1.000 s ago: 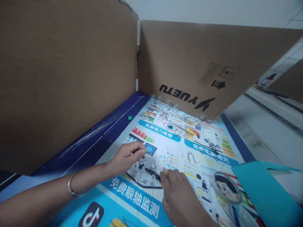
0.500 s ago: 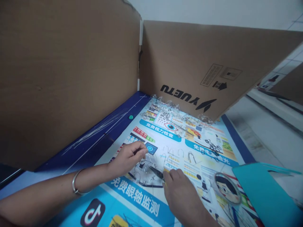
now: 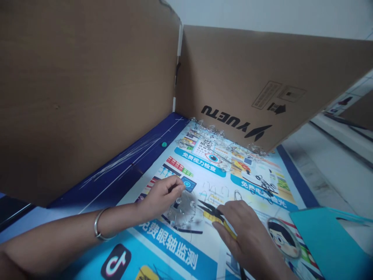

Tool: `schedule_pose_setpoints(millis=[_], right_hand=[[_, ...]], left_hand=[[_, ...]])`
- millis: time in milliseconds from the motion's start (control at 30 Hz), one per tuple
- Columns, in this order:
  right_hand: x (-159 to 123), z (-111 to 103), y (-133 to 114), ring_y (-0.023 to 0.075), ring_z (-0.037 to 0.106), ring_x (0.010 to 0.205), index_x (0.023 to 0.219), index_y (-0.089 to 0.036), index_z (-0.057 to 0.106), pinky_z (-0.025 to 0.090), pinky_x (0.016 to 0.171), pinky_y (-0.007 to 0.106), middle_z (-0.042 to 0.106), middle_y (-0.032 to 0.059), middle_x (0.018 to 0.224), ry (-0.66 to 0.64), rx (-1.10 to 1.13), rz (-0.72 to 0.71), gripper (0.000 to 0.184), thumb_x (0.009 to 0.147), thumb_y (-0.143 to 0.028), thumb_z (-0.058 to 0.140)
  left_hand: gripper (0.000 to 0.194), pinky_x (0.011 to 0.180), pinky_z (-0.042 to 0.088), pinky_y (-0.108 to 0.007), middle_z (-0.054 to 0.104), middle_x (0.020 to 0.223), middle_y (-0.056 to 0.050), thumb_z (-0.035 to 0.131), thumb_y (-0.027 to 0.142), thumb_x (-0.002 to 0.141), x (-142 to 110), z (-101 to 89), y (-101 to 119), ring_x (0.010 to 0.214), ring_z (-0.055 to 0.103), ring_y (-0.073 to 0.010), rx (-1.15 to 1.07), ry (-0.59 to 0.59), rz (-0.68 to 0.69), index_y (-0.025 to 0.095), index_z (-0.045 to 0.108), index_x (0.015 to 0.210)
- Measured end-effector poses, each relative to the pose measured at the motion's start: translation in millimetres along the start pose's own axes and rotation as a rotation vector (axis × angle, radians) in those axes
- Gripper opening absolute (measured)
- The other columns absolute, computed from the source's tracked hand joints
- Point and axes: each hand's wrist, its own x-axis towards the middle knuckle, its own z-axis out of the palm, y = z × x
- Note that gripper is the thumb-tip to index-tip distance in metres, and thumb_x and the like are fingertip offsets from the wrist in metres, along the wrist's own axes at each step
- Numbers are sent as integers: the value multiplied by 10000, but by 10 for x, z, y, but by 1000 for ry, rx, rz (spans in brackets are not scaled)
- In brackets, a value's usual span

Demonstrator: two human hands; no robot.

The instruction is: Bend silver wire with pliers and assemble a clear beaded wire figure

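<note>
Brown cardboard panels [image 3: 87, 97] stand at ten and two o'clock; behind, a pale wall [image 3: 256, 14] rises at one, dimly lit.

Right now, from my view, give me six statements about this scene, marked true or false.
The right hand holds yellow-handled pliers. True.
The bracelet is on the right wrist. False: it's on the left.
The pliers touch the left hand. False: a gap separates them.
A clear looped piece is at the left hand's fingers. True.
The small green item lies on the blue strip. True.
The YUETU lettering reads upright. False: it is upside down.
</note>
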Motion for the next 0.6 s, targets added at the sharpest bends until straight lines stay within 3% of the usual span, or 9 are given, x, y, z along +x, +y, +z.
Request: schedule_pose_setpoints(millis=[133,433,600], right_hand=[[16,-28,-58,230,489,815,910,-202,579,374,717,363,564,68,843,-72,12,30,159,841,-330,515],[-1,67,-69,209,480,802,917,-187,593,339,739,340,559,63,797,-22,-90,-17,196,887,-321,454],[-1,63,-80,193,458,736,861,-196,589,316,726,333,534,40,731,-60,-141,-36,163,886,-286,456]], left_hand=[[205,577,365,-214,477,622,28,426,248,860,-1,5,15,595,446,-98,19,-8,8,162,498,689],[187,572,367,-210,470,614,37,422,220,850,-23,30,26,588,444,-98,54,-18,-16,168,478,680],[165,576,367,-214,506,657,22,407,190,855,-29,40,-5,609,463,-106,164,-43,65,165,504,725]])
